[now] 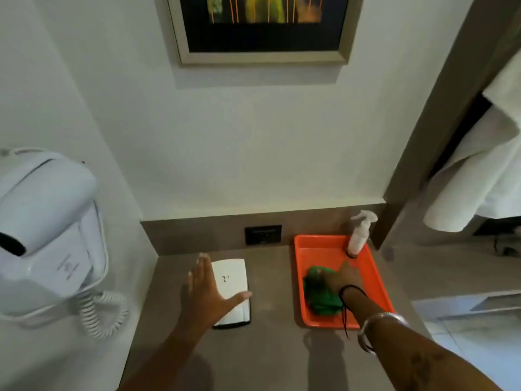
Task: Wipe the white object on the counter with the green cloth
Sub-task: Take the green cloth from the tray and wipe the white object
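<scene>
A flat white rectangular object (231, 280) with a dark base lies on the grey-brown counter (270, 348). My left hand (210, 292) hovers at its left edge, fingers spread, thumb across its lower part. A crumpled green cloth (320, 294) lies in an orange tray (315, 249) to the right. My right hand (342, 280) rests on the cloth; its fingers point away from me, and the grip itself is blurred.
A white spray bottle (359, 235) stands at the tray's far right corner. A black wall socket (263, 234) sits in the backsplash. A wall-mounted white hair dryer (48, 230) with coiled cord hangs at left. White towels (479, 176) hang at right, a framed picture (262, 26) above.
</scene>
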Demonstrator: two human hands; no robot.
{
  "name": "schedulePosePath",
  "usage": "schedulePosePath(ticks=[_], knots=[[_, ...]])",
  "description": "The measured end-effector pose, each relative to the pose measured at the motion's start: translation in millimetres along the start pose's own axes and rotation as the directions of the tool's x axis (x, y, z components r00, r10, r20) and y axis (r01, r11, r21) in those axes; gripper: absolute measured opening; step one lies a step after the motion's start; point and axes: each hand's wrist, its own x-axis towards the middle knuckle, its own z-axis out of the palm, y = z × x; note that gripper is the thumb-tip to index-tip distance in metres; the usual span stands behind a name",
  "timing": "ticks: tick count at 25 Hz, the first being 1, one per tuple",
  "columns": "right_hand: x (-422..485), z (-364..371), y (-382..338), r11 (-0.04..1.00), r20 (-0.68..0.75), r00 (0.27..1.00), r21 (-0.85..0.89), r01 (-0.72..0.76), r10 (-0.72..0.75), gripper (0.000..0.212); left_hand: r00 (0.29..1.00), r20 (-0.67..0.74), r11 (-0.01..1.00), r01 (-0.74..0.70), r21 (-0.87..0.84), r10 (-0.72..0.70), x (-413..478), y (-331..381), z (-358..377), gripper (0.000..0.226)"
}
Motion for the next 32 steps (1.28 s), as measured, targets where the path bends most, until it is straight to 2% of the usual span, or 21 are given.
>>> schedulePosePath(ticks=[2, 4, 6, 8, 10, 12, 13, 15, 17, 18, 19, 20, 21, 22, 23, 25, 29, 32], knots=[[15, 15, 22, 0.978, 0.092, 0.976, 0.051, -0.204, 0.198, 0.089, 0.994, 0.105, 0.999, 0.034, -0.033, -0.031, -1, -4, 12, 0.169], [25, 28, 35, 0.934, 0.164, 0.947, 0.188, -0.304, 0.275, 0.084, 0.993, 0.083, 0.991, 0.09, -0.095, -0.082, -7, -6, 20, 0.167], [37, 34, 30, 0.896, 0.316, 0.903, 0.242, -0.373, 0.291, 0.07, 0.995, 0.008, 0.984, 0.104, -0.144, -0.104, -8, -3, 25, 0.156], [50, 36, 24, 0.854, 0.472, 0.839, 0.285, -0.436, 0.271, 0.055, 0.994, 0.006, 0.984, 0.107, -0.145, -0.108, -8, 0, 23, 0.156], [58, 35, 23, 0.798, 0.547, 0.8, 0.355, -0.487, 0.245, 0.046, 0.994, 0.022, 0.984, 0.114, -0.135, -0.112, -6, -1, 25, 0.157], [55, 28, 16, 0.718, 0.472, 0.859, 0.527, -0.455, 0.198, 0.047, 0.993, 0.027, 0.982, 0.114, -0.152, -0.111, -3, -2, 24, 0.157], [54, 26, 6, 0.692, 0.407, 0.9, 0.606, -0.393, 0.155, 0.048, 0.994, 0.031, 0.983, 0.105, -0.15, -0.102, -1, -3, 23, 0.157], [48, 25, -33, 0.738, 0.249, 0.968, 0.657, -0.154, -0.019, 0.045, 0.995, 0.028, 0.987, 0.095, -0.127, -0.092, -1, -3, 22, 0.157], [39, 29, -85, 0.804, 0.116, 0.957, 0.574, 0.153, -0.265, 0.057, 0.995, 0.023, 0.985, 0.104, -0.138, -0.102, -2, -1, 19, 0.158], [31, 33, -112, 0.805, 0.081, 0.9, 0.488, 0.338, -0.428, 0.065, 0.994, 0.014, 0.982, 0.113, -0.148, -0.112, -1, -1, 19, 0.159], [22, 42, -134, 0.758, 0.086, 0.797, 0.384, 0.526, -0.597, 0.07, 0.993, 0.012, 0.981, 0.12, -0.152, -0.12, 0, 0, 18, 0.16], [11, 54, -151, 0.678, 0.159, 0.663, 0.265, 0.685, -0.732, 0.071, 0.992, 0.018, 0.981, 0.126, -0.149, -0.125, 2, 1, 17, 0.161], [0, 68, -162, 0.587, 0.279, 0.537, 0.146, 0.796, -0.796, 0.071, 0.991, 0.027, 0.98, 0.131, -0.148, -0.129, 3, 1, 16, 0.161], [-13, 84, -167, 0.505, 0.424, 0.443, 0.04, 0.862, -0.79, 0.071, 0.991, 0.034, 0.979, 0.135, -0.153, -0.131, 3, 0, 16, 0.161], [-23, 99, -167, 0.422, 0.55, 0.382, -0.059, 0.905, -0.743, 0.073, 0.99, 0.042, 0.978, 0.136, -0.157, -0.131, 3, -1, 16, 0.161], [-34, 116, -161, 0.293, 0.685, 0.333, -0.179, 0.939, -0.648, 0.08, 0.99, 0.052, 0.978, 0.135, -0.159, -0.128, 5, -2, 17, 0.162], [-35, 114, -157, 0.092, 0.749, 0.234, -0.227, 0.97, -0.62, 0.087, 0.99, 0.052, 0.973, 0.136, -0.188, -0.128, 5, -4, 20, 0.165], [-42, 106, -150, -0.023, 0.76, 0.14, -0.199, 0.98, -0.635, 0.088, 0.99, 0.06, 0.975, 0.136, -0.175, -0.128, 4, -6, 21, 0.149]])
